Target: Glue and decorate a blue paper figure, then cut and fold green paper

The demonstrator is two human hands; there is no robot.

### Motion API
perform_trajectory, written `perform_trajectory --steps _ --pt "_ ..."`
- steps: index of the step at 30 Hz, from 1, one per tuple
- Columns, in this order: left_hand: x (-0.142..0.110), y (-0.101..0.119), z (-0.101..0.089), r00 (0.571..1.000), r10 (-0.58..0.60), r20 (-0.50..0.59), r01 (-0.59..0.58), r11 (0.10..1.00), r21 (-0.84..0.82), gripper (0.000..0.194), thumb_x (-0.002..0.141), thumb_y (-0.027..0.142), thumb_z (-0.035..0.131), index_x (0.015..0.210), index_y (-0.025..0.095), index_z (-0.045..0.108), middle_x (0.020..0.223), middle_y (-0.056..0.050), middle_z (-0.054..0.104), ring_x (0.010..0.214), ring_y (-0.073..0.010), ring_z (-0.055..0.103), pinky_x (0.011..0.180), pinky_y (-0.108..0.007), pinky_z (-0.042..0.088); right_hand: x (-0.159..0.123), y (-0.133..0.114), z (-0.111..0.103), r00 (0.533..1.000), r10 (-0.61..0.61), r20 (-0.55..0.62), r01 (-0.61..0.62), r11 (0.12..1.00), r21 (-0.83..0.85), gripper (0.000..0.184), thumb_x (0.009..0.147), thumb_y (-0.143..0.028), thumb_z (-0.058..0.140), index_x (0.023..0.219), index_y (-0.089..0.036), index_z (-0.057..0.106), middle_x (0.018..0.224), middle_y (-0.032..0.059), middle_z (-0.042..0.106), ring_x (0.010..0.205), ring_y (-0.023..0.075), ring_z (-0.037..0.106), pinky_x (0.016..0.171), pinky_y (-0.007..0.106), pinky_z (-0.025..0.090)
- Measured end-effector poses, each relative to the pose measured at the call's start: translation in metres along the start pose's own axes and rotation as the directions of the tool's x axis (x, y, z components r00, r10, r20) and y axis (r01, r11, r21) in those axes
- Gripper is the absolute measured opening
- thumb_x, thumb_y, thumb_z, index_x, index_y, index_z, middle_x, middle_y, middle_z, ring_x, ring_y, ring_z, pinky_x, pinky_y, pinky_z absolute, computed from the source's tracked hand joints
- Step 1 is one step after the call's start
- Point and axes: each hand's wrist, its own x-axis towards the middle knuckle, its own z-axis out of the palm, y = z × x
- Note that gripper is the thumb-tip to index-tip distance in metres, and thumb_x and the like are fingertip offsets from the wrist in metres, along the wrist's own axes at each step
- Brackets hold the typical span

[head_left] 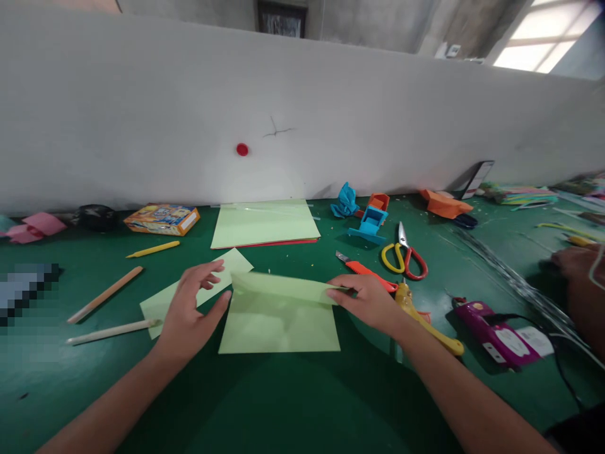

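A pale green sheet of paper lies in front of me, its far edge lifted and folded over towards me. My right hand pinches the lifted edge at its right corner between thumb and fingers. My left hand is open beside the sheet's left edge, fingers curved and apart from the thumb, holding nothing. Partly behind that hand lies a narrower pale green paper strip. Just beyond my right hand are an orange-red utility knife and a yellow glue gun, partly covered by my arm.
A pale green paper stack lies at the wall. Scissors, a blue paper model and a purple device are on the right. Left are a box, a yellow pencil and sticks. Another person's hand is far right.
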Motion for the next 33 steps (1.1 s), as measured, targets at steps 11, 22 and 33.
perform_trajectory --steps 11,22,33 --pt "-0.026 0.029 0.018 0.664 0.372 0.649 -0.453 0.890 -0.047 0.050 0.100 0.028 0.055 0.149 0.034 0.049 0.158 -0.006 0.050 0.141 -0.0306 0.049 0.114 -0.051 0.038 0.000 -0.002 -0.013 0.976 0.162 -0.144 -0.190 0.960 -0.206 0.039 0.095 -0.049 0.054 0.122 -0.025 0.070 0.110 0.0070 0.076 0.091 0.0281 0.072 0.079 0.040 0.056" --pt "-0.022 0.025 0.020 0.640 0.387 0.664 -0.428 0.897 -0.110 0.038 0.101 0.028 0.054 0.139 0.034 0.061 0.152 -0.005 0.057 0.138 -0.0287 0.053 0.114 -0.050 0.039 0.000 0.020 -0.022 0.987 0.154 -0.044 -0.159 0.912 -0.377 0.063 0.103 -0.058 0.040 0.157 -0.026 0.044 0.154 0.0093 0.055 0.140 0.0333 0.051 0.112 0.051 0.045" --pt "-0.022 0.027 0.016 0.679 0.349 0.646 -0.392 0.916 -0.082 0.071 0.095 0.026 0.061 0.159 0.033 0.031 0.130 -0.008 0.064 0.117 -0.0296 0.057 0.102 -0.046 0.038 -0.014 -0.019 -0.010 0.937 -0.337 0.098 0.347 0.931 -0.114 0.048 0.105 -0.030 0.044 0.153 -0.032 0.047 0.150 0.0056 0.059 0.136 0.0254 0.054 0.115 0.048 0.045"
